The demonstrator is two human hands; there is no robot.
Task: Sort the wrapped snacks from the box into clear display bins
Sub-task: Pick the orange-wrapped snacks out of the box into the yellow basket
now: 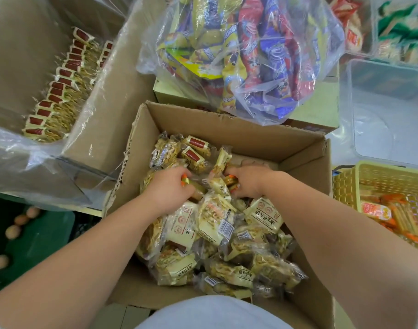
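Box (227, 124): open cardboard, centre of the frame, flaps up, heaped with wrapped snacks (217, 224) in cream-and-clear packets.
Left hand (170, 186): down in the heap at the box's middle, fingers curled around packets; closed on them, though exactly which packets cannot be told.
Right hand (248, 182): just right of the left one, also buried in the heap, fingers bent over a packet; grasp closed, its extent hidden by wrappers.
Lined carton (103, 110): upper left of the frame, plastic liner inside, red-labelled packets (56, 100) standing in a neat row.
Clear bag (250, 55): top centre, stuffed with purple, red and yellow snacks, resting on a flat carton.
Clear bin (381, 110): right edge, above a yellow basket (379, 184) with orange packets.
Eggs (13, 230): lower left, on green.
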